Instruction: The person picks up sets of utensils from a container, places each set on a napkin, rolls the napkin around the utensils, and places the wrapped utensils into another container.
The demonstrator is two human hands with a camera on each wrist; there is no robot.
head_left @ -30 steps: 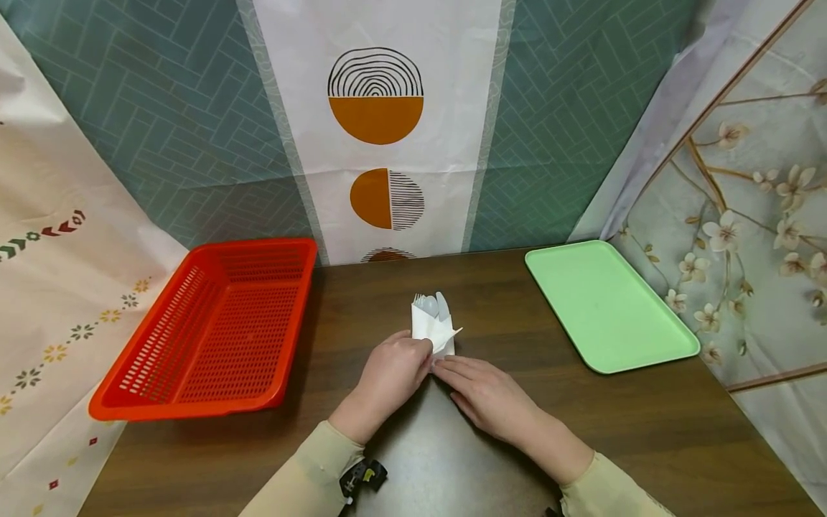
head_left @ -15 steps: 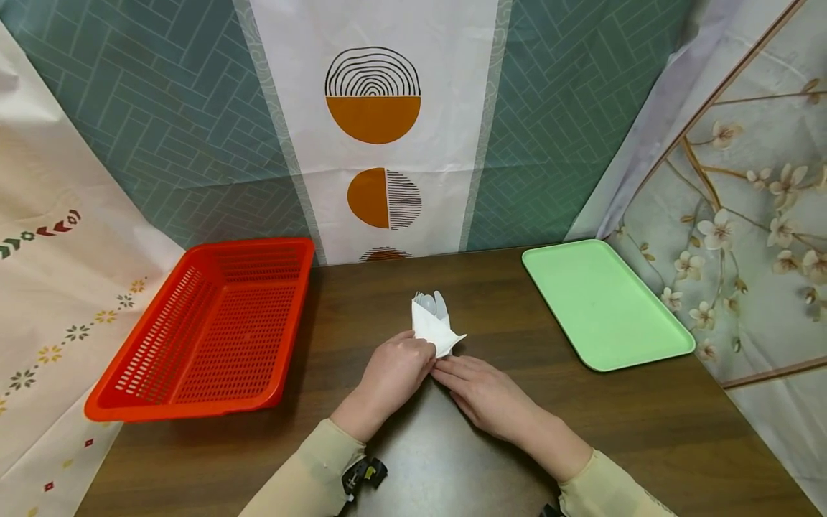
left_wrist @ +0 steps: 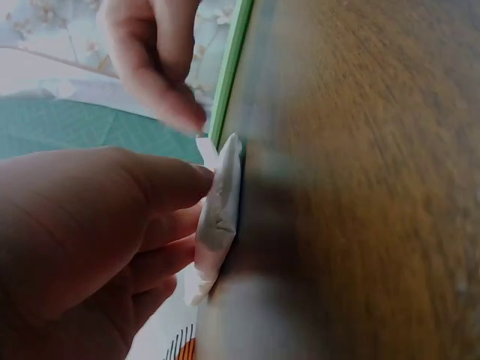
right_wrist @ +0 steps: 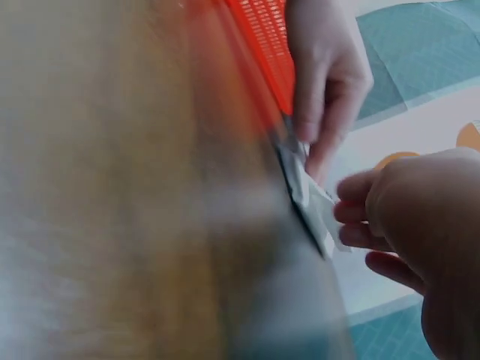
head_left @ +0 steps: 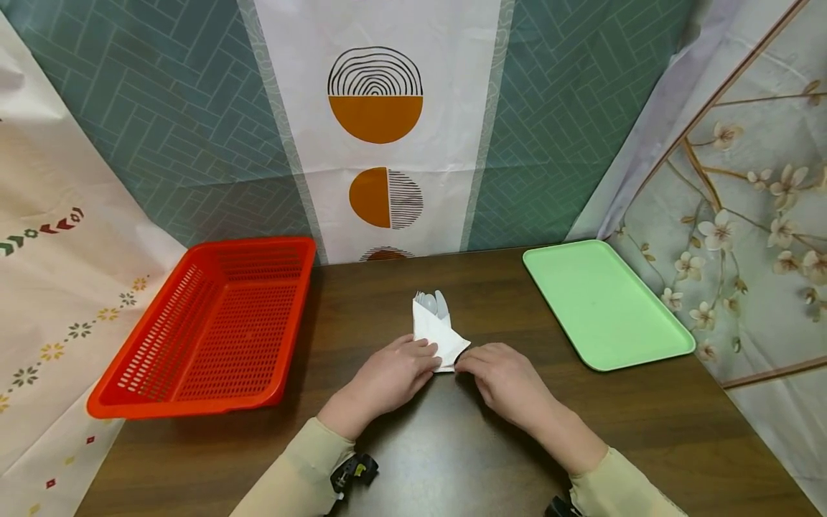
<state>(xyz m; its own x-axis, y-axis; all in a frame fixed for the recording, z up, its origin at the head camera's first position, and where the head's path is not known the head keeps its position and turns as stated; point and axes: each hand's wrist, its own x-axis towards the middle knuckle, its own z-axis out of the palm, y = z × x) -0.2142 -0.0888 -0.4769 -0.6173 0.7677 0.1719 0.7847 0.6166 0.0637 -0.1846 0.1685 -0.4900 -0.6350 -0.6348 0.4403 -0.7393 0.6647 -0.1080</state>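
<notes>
A white paper napkin (head_left: 434, 337) lies folded on the wooden table, one pointed flap reaching right. Out of its far end stick a pale fork (head_left: 418, 297), a spoon (head_left: 429, 304) and a knife (head_left: 442, 304), their lower parts hidden in the paper. My left hand (head_left: 390, 377) rests over the napkin's near left side, thumb and fingertips touching the paper (left_wrist: 219, 217). To the right, my right hand (head_left: 507, 380) has its loosely bent fingertips right at the flap's corner. The fingers (right_wrist: 364, 214) look relaxed and spread in the right wrist view.
A red perforated plastic basket (head_left: 284, 359) stands at the left of the table (head_left: 646, 431). On the right lies a light green tray (head_left: 607, 309). Patterned cloth (head_left: 543, 143) hangs behind and at both sides.
My left hand has slid slightly down and left, with its fingers more extended over the napkin. The right hand has moved right, away from the left, and the flap now spreads further right.
</notes>
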